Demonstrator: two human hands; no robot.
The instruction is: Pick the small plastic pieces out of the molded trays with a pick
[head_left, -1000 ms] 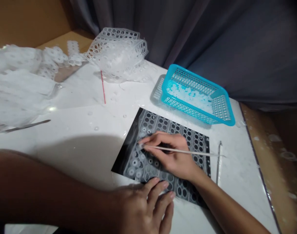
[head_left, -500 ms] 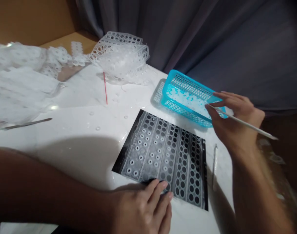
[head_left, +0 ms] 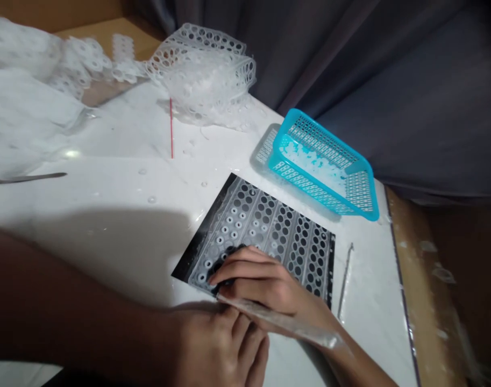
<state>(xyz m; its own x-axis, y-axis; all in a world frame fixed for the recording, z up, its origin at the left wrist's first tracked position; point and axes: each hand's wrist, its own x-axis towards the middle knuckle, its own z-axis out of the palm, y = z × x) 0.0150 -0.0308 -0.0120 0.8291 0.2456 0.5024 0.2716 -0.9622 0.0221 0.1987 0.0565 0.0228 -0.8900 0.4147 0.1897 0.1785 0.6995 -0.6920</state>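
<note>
A black sheet point(head_left: 184, 259) lies on the white table, topped by clear plastic with rows of round holes. White rings sit in several of the holes towards its left side. My left hand point(head_left: 225, 344) rests by the sheet's near edge with its fingers laid out, the tips partly covered by my right hand. Over the near left part of the sheet, my right hand point(head_left: 265, 285) has its fingers bent down to the holes. A thin whitish stick point(head_left: 285, 322) is held in it, pointing back towards the wrist.
Behind the sheet stands a blue plastic basket point(head_left: 326, 183) with small white pieces inside. Crumpled perforated plastic point(head_left: 205, 75) is heaped at the back. A red stick point(head_left: 171, 129), a slim silvery tool point(head_left: 345, 279) and a dark pointed tool point(head_left: 31, 178) lie about. Loose rings dot the table.
My right hand has come from the basket down and left onto the sheet, with the stick still in it. My left hand stays near the sheet's edge. The view has shifted slightly.
</note>
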